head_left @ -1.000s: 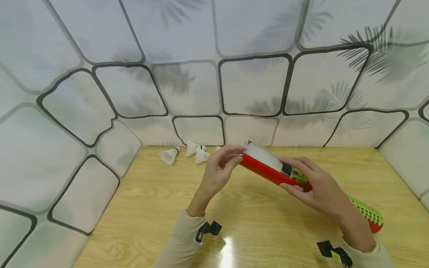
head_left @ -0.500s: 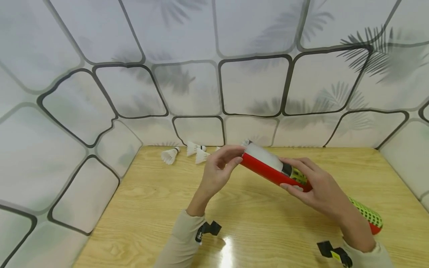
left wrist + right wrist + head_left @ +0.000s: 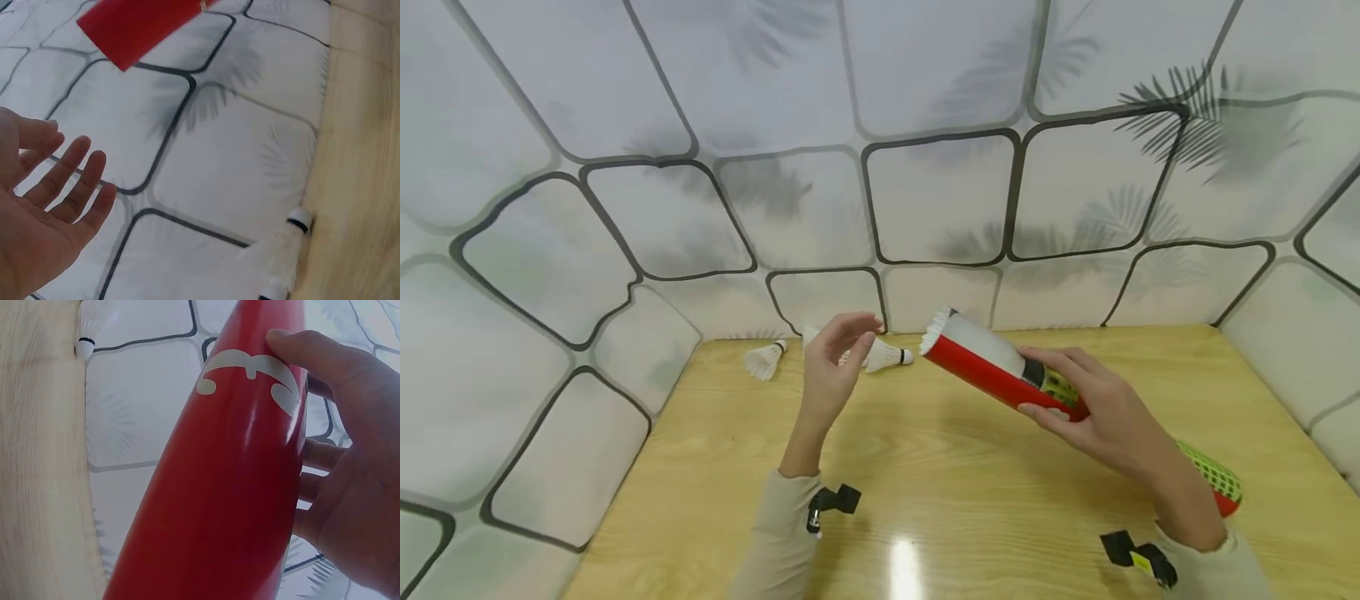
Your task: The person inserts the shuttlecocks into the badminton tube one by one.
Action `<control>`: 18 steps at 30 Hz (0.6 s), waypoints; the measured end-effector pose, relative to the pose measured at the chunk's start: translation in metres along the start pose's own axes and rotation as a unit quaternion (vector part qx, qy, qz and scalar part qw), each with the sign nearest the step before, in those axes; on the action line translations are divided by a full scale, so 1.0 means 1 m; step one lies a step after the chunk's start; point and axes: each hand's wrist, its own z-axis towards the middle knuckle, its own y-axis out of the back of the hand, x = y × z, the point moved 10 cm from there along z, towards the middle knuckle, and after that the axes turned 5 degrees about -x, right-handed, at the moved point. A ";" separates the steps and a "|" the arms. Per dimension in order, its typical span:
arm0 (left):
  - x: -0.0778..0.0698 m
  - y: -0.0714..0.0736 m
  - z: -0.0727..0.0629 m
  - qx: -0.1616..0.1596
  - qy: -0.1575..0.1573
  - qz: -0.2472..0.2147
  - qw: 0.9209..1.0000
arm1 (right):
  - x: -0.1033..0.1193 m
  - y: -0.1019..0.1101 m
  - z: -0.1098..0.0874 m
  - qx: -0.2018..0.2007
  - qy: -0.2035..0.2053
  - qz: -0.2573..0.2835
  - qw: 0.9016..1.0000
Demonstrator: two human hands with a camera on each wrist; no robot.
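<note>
Red tube [image 3: 979, 368] in right grip [image 3: 1105, 417], some shuttlecocks [image 3: 882, 358] partly behind left grip [image 3: 832, 365]

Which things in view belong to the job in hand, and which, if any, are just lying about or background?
Belong to the job:
- tube, gripped by the right hand
- left hand, holding nothing
- loose shuttlecocks on the table, probably

Background:
- the table itself
- patterned wall covering
- black wrist gear

Nothing looks plainly stray.
</note>
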 end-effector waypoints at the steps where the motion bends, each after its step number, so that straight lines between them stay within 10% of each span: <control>1: 0.007 0.008 -0.001 -0.012 0.012 0.021 1.000 | 0.000 -0.002 0.001 0.003 0.002 0.003 1.000; 10: 0.069 0.066 -0.019 -0.076 0.126 0.163 0.976 | -0.002 -0.001 0.002 0.000 -0.005 0.009 1.000; 18: 0.082 0.118 -0.021 -0.150 0.098 0.262 0.948 | -0.003 0.005 0.002 -0.007 -0.009 0.006 1.000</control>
